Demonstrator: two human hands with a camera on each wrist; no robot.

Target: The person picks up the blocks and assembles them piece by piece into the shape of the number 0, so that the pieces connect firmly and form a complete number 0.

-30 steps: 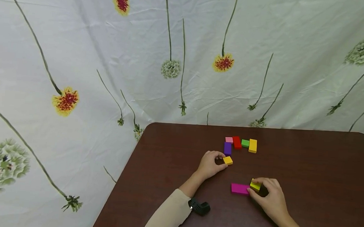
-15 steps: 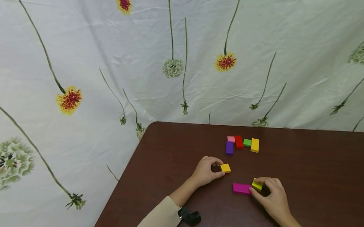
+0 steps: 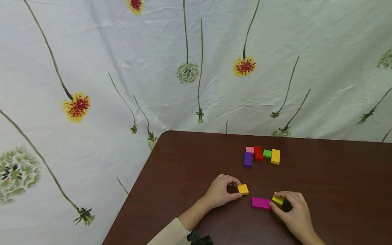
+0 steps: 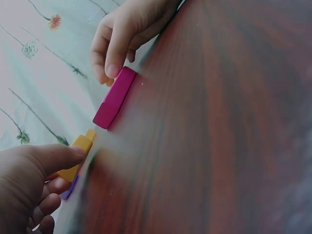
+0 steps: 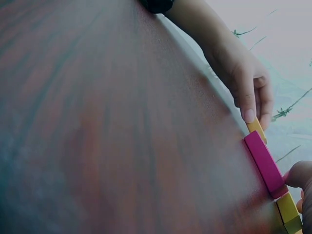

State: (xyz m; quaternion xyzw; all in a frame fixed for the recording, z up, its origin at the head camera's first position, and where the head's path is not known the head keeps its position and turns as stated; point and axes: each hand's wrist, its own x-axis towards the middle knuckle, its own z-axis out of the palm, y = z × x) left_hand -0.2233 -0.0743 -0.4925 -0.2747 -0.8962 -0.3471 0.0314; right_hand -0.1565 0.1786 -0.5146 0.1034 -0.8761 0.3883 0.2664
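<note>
My left hand point(image 3: 221, 191) pinches a small orange-yellow block point(image 3: 243, 189) between thumb and fingers, just left of and a little beyond a magenta block point(image 3: 261, 203). The magenta block lies lengthwise on the dark table. At its right end sits a lemon-yellow block point(image 3: 277, 199), pinched by my right hand point(image 3: 294, 212), whose thumb tip is right at the magenta block's end. In the left wrist view the orange-yellow block point(image 4: 78, 155) shows under my thumb. The right wrist view has the lemon-yellow block point(image 5: 288, 212) against the end of the magenta one point(image 5: 265, 163).
Toward the back of the brown table point(image 3: 187, 155) lie a pink block point(image 3: 249, 150), a red block point(image 3: 258, 153), a green block point(image 3: 267, 154), a yellow block point(image 3: 275, 156) and a purple block point(image 3: 248, 159). A flower-patterned cloth point(image 3: 147, 42) hangs behind the table.
My left hand has drawn the orange-yellow block away from the purple block, toward me and near the magenta block's left end. The right hand keeps its hold, and the head view has shifted slightly.
</note>
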